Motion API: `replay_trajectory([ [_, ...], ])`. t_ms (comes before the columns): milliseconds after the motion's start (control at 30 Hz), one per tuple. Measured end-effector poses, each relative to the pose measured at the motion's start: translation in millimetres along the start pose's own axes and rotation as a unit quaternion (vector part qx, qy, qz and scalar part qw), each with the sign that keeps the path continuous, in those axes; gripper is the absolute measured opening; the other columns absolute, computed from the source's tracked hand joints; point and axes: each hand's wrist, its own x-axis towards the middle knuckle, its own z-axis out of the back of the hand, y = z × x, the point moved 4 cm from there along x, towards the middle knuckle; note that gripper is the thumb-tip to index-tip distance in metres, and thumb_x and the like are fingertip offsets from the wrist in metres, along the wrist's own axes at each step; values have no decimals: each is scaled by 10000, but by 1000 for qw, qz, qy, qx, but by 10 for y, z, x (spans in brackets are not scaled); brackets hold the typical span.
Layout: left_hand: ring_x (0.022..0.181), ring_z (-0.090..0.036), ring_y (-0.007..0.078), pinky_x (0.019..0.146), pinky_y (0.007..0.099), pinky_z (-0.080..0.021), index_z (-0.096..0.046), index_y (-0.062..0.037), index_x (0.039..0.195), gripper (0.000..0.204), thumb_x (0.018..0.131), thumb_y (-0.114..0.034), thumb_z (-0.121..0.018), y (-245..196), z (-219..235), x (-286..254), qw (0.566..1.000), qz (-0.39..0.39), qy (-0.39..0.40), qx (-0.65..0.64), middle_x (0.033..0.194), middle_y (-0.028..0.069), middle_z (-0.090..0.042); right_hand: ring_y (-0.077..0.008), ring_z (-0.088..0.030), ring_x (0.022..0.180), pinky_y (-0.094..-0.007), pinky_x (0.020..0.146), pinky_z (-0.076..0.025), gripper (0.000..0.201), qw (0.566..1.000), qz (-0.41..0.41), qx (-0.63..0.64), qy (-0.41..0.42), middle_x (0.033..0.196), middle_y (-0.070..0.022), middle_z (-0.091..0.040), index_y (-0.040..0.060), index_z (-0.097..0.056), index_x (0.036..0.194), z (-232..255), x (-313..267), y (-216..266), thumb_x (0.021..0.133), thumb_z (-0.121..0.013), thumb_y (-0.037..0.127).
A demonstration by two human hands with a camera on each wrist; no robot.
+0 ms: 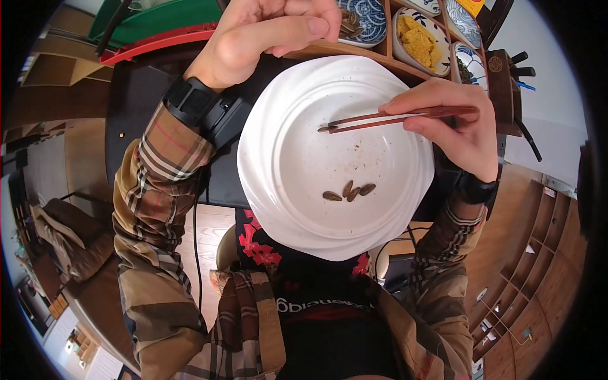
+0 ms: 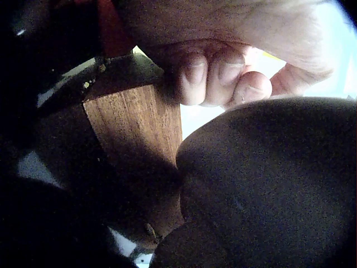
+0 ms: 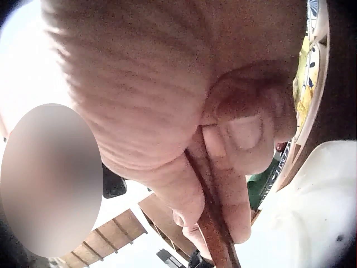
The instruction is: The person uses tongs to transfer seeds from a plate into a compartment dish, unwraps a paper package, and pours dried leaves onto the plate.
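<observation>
Over the white plate (image 1: 297, 209) at frame centre, the right hand (image 1: 459, 130) is gripping chopsticks (image 1: 392, 118) pinching a seed (image 1: 326, 128) that is risking slipping from the narrow tips, while the left hand (image 1: 272, 31) is resting fisted, holding nothing, on the wooden tray (image 1: 354, 54).

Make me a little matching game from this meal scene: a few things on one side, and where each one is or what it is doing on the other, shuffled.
Things:
1. chopsticks
2. four seeds
3. yellow food
4. left hand

Places or states:
A. lying on the white plate
B. in a patterned bowl on the wooden tray
C. pinched in the right hand
D. fingers curled, at the tray's edge

Pairs: 1-C, 2-A, 3-B, 4-D
</observation>
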Motion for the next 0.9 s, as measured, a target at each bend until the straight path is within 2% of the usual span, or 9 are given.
replay_trajectory([
  [200,552,-415,20,499,199,-245,-642,-8,922,100,936,-107,-642,14,5,-2,1000,1,1,0,692,-25,-594,-204,-718,924,-303,853,-552,195,999,28,-12,-10,1035,-175,-746,-59,-740,1039,27,-2,-7,854,-719,1],
  [300,555,-415,21,499,201,-246,-641,-9,922,95,938,-103,-640,22,7,-2,1000,-3,4,-7,695,-25,-594,-161,-723,910,-255,835,-568,186,996,78,0,-36,987,-110,-760,-9,-755,1068,75,-33,-23,886,-719,-9],
  [433,561,-418,23,501,203,-250,-639,-9,921,94,937,-102,-646,22,9,-7,1000,-13,11,-14,705,-22,-598,-136,-705,928,-245,842,-546,197,981,66,51,-177,1045,-100,-761,1,-743,1123,187,-105,-96,936,-686,23],
  [500,561,-418,23,502,203,-250,-639,-9,922,94,936,-102,-647,18,1,-8,1000,-13,7,-13,707,-22,-598,-116,-692,928,-240,842,-541,192,950,67,4,-304,1050,-77,-760,4,-745,1125,310,-141,-177,954,-695,73],
  [567,562,-418,23,503,202,-250,-639,-10,923,94,936,-103,-649,14,-6,-6,1000,-13,3,-11,709,-23,-599,-87,-675,913,-218,812,-526,209,938,58,-33,-341,1053,-57,-760,10,-746,1133,295,-88,-202,960,-706,120],
  [633,563,-419,23,504,201,-255,-639,-9,925,96,934,-104,-651,11,-14,-1,1000,-16,3,-19,716,-22,-604,-35,-588,809,-128,671,-390,222,911,121,-89,-384,968,-18,-702,-3,-719,1164,254,-24,-163,982,-658,108],
  [733,567,-424,23,505,200,-262,-641,-9,927,95,933,-103,-652,9,0,-10,1000,-9,8,-12,720,-21,-609,-56,-589,796,-164,691,-426,217,931,13,-31,-364,930,-28,-690,-23,-717,1139,276,-92,-200,999,-635,122],
  [867,569,-428,22,505,199,-269,-642,-9,928,95,931,-103,-655,19,6,-16,1000,-6,8,-11,721,-20,-611,-83,-635,774,-208,701,-481,209,941,36,69,-330,881,-29,-717,3,-750,1089,355,-138,-280,979,-674,164],
  [900,568,-429,22,504,199,-269,-642,-10,929,93,930,-102,-654,23,2,-14,1000,-10,7,-15,720,-20,-611,-92,-638,764,-226,676,-476,209,951,48,148,-266,867,-37,-714,-4,-747,1071,253,-119,-230,974,-671,164],
])
